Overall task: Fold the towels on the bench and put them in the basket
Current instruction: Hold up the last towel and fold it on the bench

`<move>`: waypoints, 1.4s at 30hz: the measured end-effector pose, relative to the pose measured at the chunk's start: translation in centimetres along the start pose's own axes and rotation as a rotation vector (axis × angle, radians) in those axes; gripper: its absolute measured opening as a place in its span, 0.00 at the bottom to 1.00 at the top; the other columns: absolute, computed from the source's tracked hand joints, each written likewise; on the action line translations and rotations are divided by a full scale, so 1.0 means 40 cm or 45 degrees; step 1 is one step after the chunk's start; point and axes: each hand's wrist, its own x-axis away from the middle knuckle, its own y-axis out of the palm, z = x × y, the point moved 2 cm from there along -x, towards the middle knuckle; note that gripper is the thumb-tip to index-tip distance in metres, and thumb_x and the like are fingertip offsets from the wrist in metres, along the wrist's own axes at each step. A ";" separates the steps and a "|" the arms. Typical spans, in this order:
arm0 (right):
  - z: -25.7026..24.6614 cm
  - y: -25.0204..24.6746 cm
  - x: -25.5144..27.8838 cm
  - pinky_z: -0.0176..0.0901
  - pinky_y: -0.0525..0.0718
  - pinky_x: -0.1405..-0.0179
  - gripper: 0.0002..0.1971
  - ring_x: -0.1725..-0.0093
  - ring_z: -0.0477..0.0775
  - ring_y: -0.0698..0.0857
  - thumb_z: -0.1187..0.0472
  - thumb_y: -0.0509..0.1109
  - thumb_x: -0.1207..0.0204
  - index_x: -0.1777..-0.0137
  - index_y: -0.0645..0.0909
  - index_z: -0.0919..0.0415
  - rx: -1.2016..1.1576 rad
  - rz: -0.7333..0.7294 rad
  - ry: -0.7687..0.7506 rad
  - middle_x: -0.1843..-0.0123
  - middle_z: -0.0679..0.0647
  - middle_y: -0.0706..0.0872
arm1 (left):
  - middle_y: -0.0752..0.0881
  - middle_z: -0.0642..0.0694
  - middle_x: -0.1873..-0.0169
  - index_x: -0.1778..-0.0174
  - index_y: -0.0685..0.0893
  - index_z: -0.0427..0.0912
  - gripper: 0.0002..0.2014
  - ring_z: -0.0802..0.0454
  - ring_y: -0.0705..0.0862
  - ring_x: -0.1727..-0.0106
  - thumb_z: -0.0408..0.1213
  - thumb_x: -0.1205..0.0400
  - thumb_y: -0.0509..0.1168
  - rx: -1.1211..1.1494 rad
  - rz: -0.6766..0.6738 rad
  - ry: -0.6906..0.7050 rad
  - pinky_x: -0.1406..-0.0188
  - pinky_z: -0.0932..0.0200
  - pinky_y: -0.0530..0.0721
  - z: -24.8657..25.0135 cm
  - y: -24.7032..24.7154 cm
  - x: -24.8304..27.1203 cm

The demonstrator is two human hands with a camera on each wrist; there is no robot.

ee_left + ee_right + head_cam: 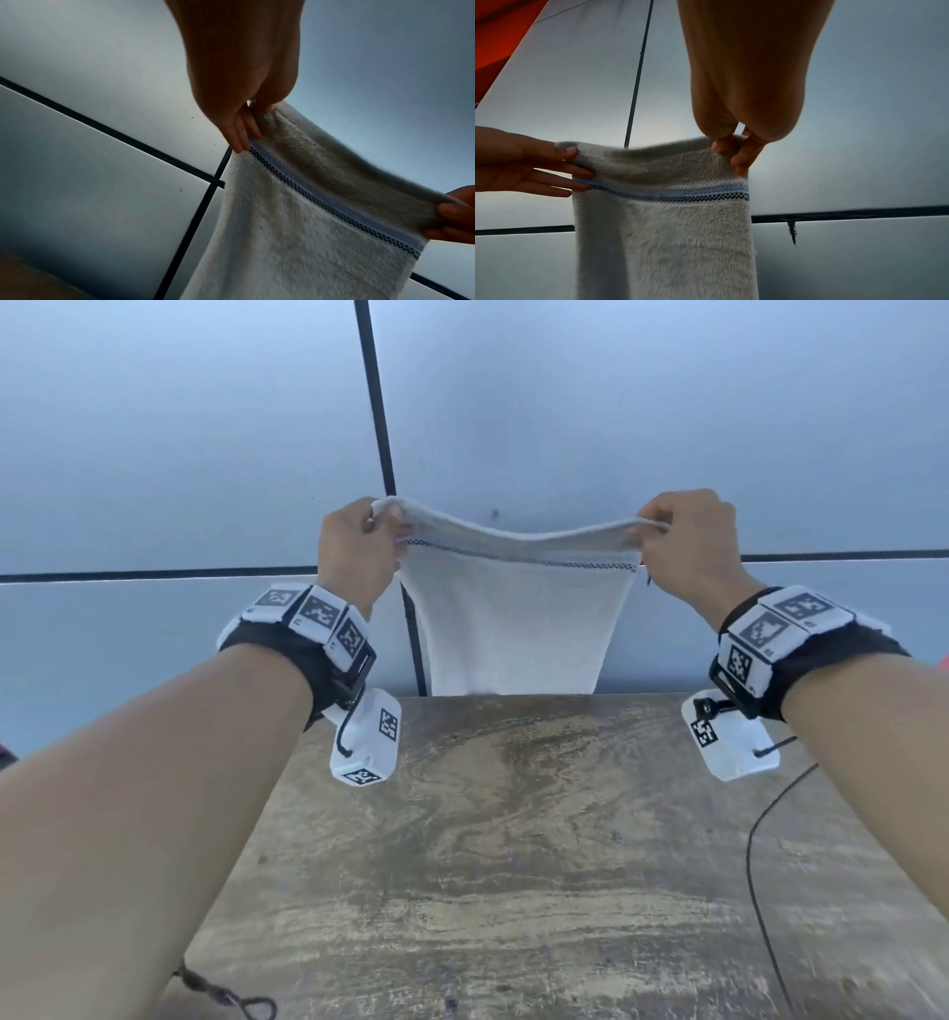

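A white towel (508, 624) with a blue and black checked stripe near its top edge hangs in the air beyond the far end of the wooden bench (513, 839). My left hand (359, 541) pinches the towel's top left corner. My right hand (683, 541) pinches the top right corner. The top edge sags a little between the hands. In the left wrist view the towel (295, 233) drops from my left hand (246, 113). In the right wrist view my right hand (734, 150) grips the towel (664, 233) at its upper corner. The towel's lower end is hidden behind the bench edge. No basket is in view.
Large pale floor tiles with dark grout lines (375, 403) lie beyond the bench. A thin black cable (760, 839) runs over the bench's right side. Something red (498, 30) shows at the top left of the right wrist view.
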 end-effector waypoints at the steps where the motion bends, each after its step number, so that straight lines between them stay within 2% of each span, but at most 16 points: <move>1: -0.006 -0.007 0.001 0.46 0.81 0.57 0.07 0.57 0.60 0.85 0.63 0.69 0.21 0.54 0.88 0.64 -0.026 0.022 -0.008 0.56 0.60 0.88 | 0.87 0.49 0.60 0.61 0.82 0.47 0.09 0.49 0.88 0.58 0.41 0.15 0.65 0.008 -0.007 0.012 0.51 0.45 0.88 0.004 -0.001 0.001; 4: -0.011 -0.021 0.004 0.42 0.75 0.61 0.08 0.59 0.56 0.81 0.64 0.68 0.19 0.51 0.87 0.67 -0.088 0.047 0.008 0.56 0.58 0.85 | 0.89 0.48 0.55 0.49 0.86 0.41 0.09 0.53 0.89 0.56 0.42 0.12 0.64 -0.018 -0.017 0.027 0.47 0.49 0.89 0.001 -0.009 -0.004; 8: 0.016 -0.012 0.033 0.40 0.75 0.60 0.06 0.59 0.56 0.82 0.66 0.71 0.21 0.51 0.88 0.66 -0.021 -0.065 0.038 0.54 0.61 0.88 | 0.92 0.39 0.52 0.45 0.87 0.33 0.15 0.52 0.90 0.59 0.43 0.13 0.65 -0.220 -0.007 -0.020 0.61 0.62 0.89 -0.029 -0.030 -0.001; 12: 0.045 0.017 0.107 0.39 0.74 0.59 0.05 0.59 0.55 0.82 0.70 0.71 0.23 0.54 0.89 0.65 0.016 -0.179 0.045 0.56 0.61 0.89 | 0.91 0.34 0.52 0.49 0.87 0.29 0.20 0.45 0.89 0.60 0.47 0.15 0.67 -0.457 -0.047 -0.093 0.45 0.44 0.89 -0.091 -0.058 0.036; 15: 0.069 0.028 0.172 0.38 0.73 0.58 0.06 0.59 0.55 0.82 0.72 0.72 0.25 0.54 0.90 0.64 0.025 -0.213 0.062 0.58 0.61 0.90 | 0.90 0.34 0.51 0.54 0.88 0.36 0.16 0.38 0.91 0.54 0.48 0.16 0.68 -0.524 -0.122 -0.157 0.41 0.39 0.88 -0.137 -0.078 0.079; 18: 0.090 0.026 0.243 0.39 0.74 0.63 0.08 0.60 0.59 0.84 0.73 0.72 0.26 0.55 0.90 0.63 0.024 -0.260 0.090 0.61 0.60 0.90 | 0.86 0.41 0.55 0.53 0.89 0.39 0.14 0.40 0.88 0.55 0.48 0.16 0.69 -0.540 -0.225 -0.221 0.41 0.38 0.88 -0.191 -0.101 0.135; 20: 0.101 0.014 0.302 0.39 0.74 0.66 0.08 0.60 0.60 0.86 0.72 0.71 0.26 0.57 0.90 0.61 0.023 -0.283 0.098 0.64 0.58 0.89 | 0.82 0.42 0.60 0.54 0.88 0.38 0.16 0.44 0.84 0.60 0.50 0.16 0.69 -0.570 -0.281 -0.251 0.49 0.45 0.88 -0.231 -0.120 0.178; 22: 0.111 0.001 0.363 0.36 0.73 0.68 0.08 0.61 0.59 0.85 0.70 0.72 0.25 0.58 0.90 0.59 0.021 -0.315 0.100 0.66 0.57 0.88 | 0.78 0.42 0.65 0.57 0.85 0.41 0.16 0.48 0.77 0.64 0.52 0.17 0.69 -0.635 -0.350 -0.259 0.59 0.52 0.78 -0.259 -0.138 0.228; 25: 0.133 -0.008 0.446 0.29 0.72 0.67 0.07 0.62 0.50 0.85 0.65 0.74 0.23 0.58 0.90 0.52 -0.019 -0.351 0.144 0.65 0.52 0.88 | 0.79 0.41 0.67 0.59 0.84 0.30 0.24 0.48 0.77 0.63 0.53 0.16 0.68 -0.683 -0.416 -0.302 0.59 0.52 0.74 -0.295 -0.165 0.299; 27: 0.145 -0.016 0.491 0.35 0.75 0.65 0.07 0.61 0.50 0.85 0.64 0.74 0.23 0.57 0.88 0.49 -0.038 -0.333 0.145 0.63 0.49 0.89 | 0.79 0.43 0.69 0.57 0.86 0.30 0.23 0.49 0.77 0.65 0.51 0.15 0.67 -0.710 -0.437 -0.285 0.62 0.53 0.73 -0.298 -0.177 0.349; 30: 0.149 -0.038 0.543 0.47 0.82 0.63 0.04 0.59 0.55 0.85 0.63 0.73 0.20 0.53 0.87 0.53 -0.179 -0.299 0.190 0.53 0.50 0.90 | 0.68 0.57 0.82 0.57 0.82 0.47 0.10 0.53 0.68 0.77 0.49 0.14 0.66 -0.690 -0.459 -0.236 0.58 0.53 0.77 -0.285 -0.189 0.412; 32: 0.146 -0.051 0.566 0.54 0.86 0.57 0.03 0.54 0.55 0.87 0.61 0.71 0.18 0.51 0.86 0.54 -0.272 -0.305 0.187 0.48 0.48 0.90 | 0.66 0.58 0.83 0.55 0.82 0.49 0.08 0.56 0.62 0.81 0.46 0.13 0.65 -0.647 -0.432 -0.186 0.60 0.55 0.75 -0.268 -0.195 0.445; 35: 0.137 -0.072 0.583 0.48 0.77 0.67 0.03 0.67 0.50 0.78 0.60 0.68 0.16 0.52 0.82 0.54 -0.301 -0.350 0.151 0.54 0.57 0.89 | 0.69 0.51 0.77 0.57 0.86 0.43 0.12 0.61 0.61 0.82 0.42 0.12 0.63 -0.597 -0.354 -0.085 0.76 0.61 0.64 -0.235 -0.195 0.479; 37: 0.124 -0.086 0.587 0.44 0.71 0.70 0.03 0.70 0.48 0.72 0.61 0.66 0.15 0.51 0.79 0.56 -0.306 -0.341 0.113 0.56 0.63 0.86 | 0.68 0.51 0.77 0.59 0.85 0.42 0.14 0.60 0.62 0.82 0.42 0.11 0.62 -0.587 -0.327 0.006 0.78 0.61 0.61 -0.212 -0.189 0.491; 40: 0.100 -0.107 0.585 0.47 0.71 0.70 0.02 0.66 0.53 0.74 0.62 0.63 0.13 0.48 0.75 0.60 -0.316 -0.322 0.087 0.56 0.64 0.83 | 0.80 0.43 0.73 0.51 0.87 0.39 0.18 0.56 0.74 0.75 0.49 0.11 0.59 -0.595 -0.348 0.052 0.71 0.53 0.76 -0.202 -0.195 0.487; 42: 0.090 -0.120 0.583 0.47 0.72 0.69 0.02 0.64 0.58 0.75 0.63 0.61 0.13 0.47 0.73 0.58 -0.335 -0.351 0.100 0.56 0.63 0.81 | 0.90 0.40 0.58 0.46 0.88 0.39 0.21 0.47 0.86 0.62 0.54 0.13 0.58 -0.604 -0.409 0.015 0.53 0.42 0.87 -0.204 -0.202 0.481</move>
